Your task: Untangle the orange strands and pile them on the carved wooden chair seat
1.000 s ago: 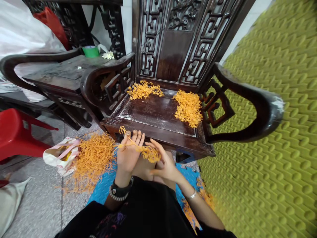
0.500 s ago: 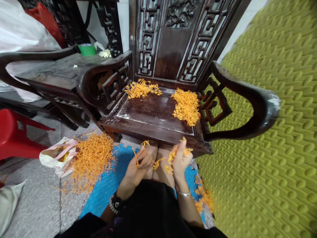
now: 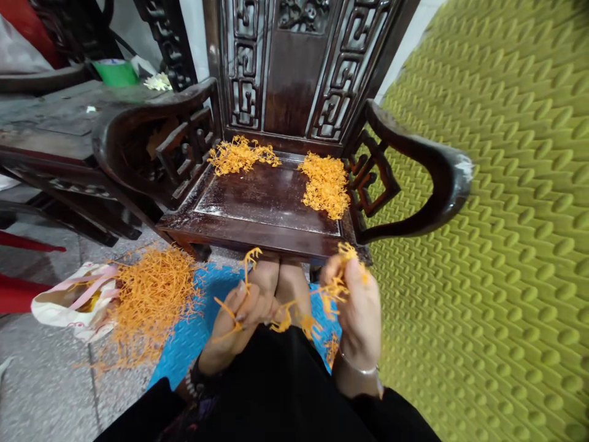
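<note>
Fingers of the left hand [image 3: 243,319] curled inward, thumb brought against the index finger; a thin orange strand [image 3: 249,270] is pinched there, its forked tip raised above the knuckles. Shorter orange ends are seen poking out on the outer side of the same hand. Fingers of the right hand [image 3: 361,307] bent, thumb upright and pressed toward them; an orange tangle [image 3: 337,288] is gripped, with bits shown above the thumb and hanging on the inner side. How far the fingertips are closed cannot be told, as they are partly hidden and blurred. Between the hands, in front of the black top [image 3: 276,380], a loose orange length [image 3: 285,319] is suspended, blurred in part.

Beyond the hands, a dark carved chair [image 3: 262,196] is faced. Two curly orange piles are noted on its seat: a smaller one [image 3: 242,156] at the back left, a denser one [image 3: 324,184] along the right side. Below, a blue mat [image 3: 184,344] is spread under the person. At its left edge a large heap of orange strands [image 3: 154,301] is strewn, flanked by a white bag [image 3: 59,307] with pink handles. Farther left, a green roll [image 3: 115,72] is set on a dark side table [image 3: 50,116]. The right side is filled by a yellow-green textured surface [image 3: 483,245].
</note>
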The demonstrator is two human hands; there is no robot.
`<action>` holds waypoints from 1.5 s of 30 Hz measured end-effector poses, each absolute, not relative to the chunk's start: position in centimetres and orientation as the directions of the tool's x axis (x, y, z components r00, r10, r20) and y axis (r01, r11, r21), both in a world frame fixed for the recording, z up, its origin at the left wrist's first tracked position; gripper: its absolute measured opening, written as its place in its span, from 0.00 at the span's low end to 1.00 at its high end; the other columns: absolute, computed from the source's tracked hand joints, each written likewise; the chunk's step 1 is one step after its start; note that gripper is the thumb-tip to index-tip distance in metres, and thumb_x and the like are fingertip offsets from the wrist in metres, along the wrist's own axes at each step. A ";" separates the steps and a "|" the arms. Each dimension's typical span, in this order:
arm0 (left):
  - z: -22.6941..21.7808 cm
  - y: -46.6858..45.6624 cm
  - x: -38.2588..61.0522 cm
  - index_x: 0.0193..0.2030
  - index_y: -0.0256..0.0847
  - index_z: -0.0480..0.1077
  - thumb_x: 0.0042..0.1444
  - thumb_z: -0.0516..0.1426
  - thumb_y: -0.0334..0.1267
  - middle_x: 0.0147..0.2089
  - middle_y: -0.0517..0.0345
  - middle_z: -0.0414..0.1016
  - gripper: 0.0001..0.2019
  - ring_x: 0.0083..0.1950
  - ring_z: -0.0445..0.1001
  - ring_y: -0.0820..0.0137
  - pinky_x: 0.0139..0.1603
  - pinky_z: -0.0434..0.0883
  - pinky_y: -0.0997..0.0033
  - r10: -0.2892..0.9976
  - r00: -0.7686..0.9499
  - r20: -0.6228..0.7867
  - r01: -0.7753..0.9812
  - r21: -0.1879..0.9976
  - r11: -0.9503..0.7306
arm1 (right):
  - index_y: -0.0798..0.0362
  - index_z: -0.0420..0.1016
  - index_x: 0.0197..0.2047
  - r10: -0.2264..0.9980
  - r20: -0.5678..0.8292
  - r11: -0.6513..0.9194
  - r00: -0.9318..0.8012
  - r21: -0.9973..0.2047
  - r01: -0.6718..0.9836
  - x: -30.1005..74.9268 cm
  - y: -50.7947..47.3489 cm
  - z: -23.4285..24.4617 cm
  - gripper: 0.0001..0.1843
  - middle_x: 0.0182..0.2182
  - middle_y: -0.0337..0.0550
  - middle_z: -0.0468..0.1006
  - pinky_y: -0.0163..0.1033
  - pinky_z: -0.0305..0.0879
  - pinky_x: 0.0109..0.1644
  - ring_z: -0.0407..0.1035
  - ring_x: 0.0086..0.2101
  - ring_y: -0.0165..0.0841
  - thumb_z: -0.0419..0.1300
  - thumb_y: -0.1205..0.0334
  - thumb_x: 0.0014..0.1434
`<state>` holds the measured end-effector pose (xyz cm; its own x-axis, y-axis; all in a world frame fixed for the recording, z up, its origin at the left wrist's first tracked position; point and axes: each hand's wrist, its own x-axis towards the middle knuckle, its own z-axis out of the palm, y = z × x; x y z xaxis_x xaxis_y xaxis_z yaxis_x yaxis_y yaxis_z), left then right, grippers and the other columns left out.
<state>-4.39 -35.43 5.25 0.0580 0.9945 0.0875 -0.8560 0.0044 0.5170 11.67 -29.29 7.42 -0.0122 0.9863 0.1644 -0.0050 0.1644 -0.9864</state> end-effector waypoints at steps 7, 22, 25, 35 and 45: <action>4.8 -33.6 -4.5 0.22 0.39 0.56 0.67 0.45 0.35 0.18 0.66 0.42 0.20 0.22 0.49 0.73 0.33 0.63 0.74 0.993 -0.090 -0.069 -0.962 0.263 -0.069 | 0.44 0.57 0.59 0.974 0.048 -0.030 -0.222 -0.942 -0.334 9.0 -27.6 3.5 0.24 0.53 0.49 0.70 0.46 0.73 0.43 0.71 0.47 0.39 0.47 0.43 0.64; 4.9 -32.6 -4.0 0.26 0.39 0.56 0.66 0.41 0.26 0.22 0.66 0.48 0.16 0.23 0.57 0.76 0.33 0.65 0.75 0.976 -0.047 -0.214 -0.999 0.028 -0.042 | 0.42 0.47 0.69 0.730 0.611 0.678 -0.306 -0.703 0.214 8.8 -28.8 2.1 0.48 0.63 0.49 0.59 0.61 0.56 0.63 0.57 0.60 0.51 0.67 0.55 0.51; 5.0 -32.5 -4.2 0.26 0.39 0.55 0.65 0.41 0.24 0.22 0.66 0.48 0.16 0.21 0.56 0.78 0.29 0.64 0.79 0.969 -0.007 -0.249 -0.999 0.038 0.003 | 0.44 0.59 0.64 0.667 0.547 0.689 -0.506 -0.712 0.138 8.8 -28.1 2.5 0.46 0.54 0.49 0.71 0.54 0.64 0.56 0.66 0.52 0.48 0.71 0.49 0.45; 4.3 -33.7 -7.0 0.20 0.38 0.56 0.68 0.42 0.32 0.17 0.69 0.40 0.22 0.17 0.40 0.78 0.20 0.53 0.80 0.963 0.184 -0.195 -0.914 0.327 0.241 | 0.52 0.64 0.19 0.699 0.197 0.426 -0.688 -0.887 0.179 8.1 -28.7 1.1 0.28 0.15 0.34 0.60 0.34 0.50 0.23 0.53 0.18 0.26 0.45 0.49 0.67; 6.3 -35.5 -6.4 0.16 0.40 0.45 0.59 0.56 0.43 0.13 0.71 0.37 0.27 0.16 0.36 0.80 0.20 0.52 0.77 0.989 0.141 -0.049 -0.812 0.566 0.143 | 0.52 0.63 0.20 0.885 0.414 0.464 -0.213 -0.822 0.329 8.6 -31.3 4.2 0.25 0.15 0.35 0.59 0.36 0.50 0.23 0.54 0.17 0.26 0.45 0.55 0.68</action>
<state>-6.45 -35.55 6.31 0.1407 0.9889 -0.0487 -0.8118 0.1434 0.5661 8.62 -31.34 4.21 -0.2134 0.8847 0.4144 0.3295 0.4645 -0.8220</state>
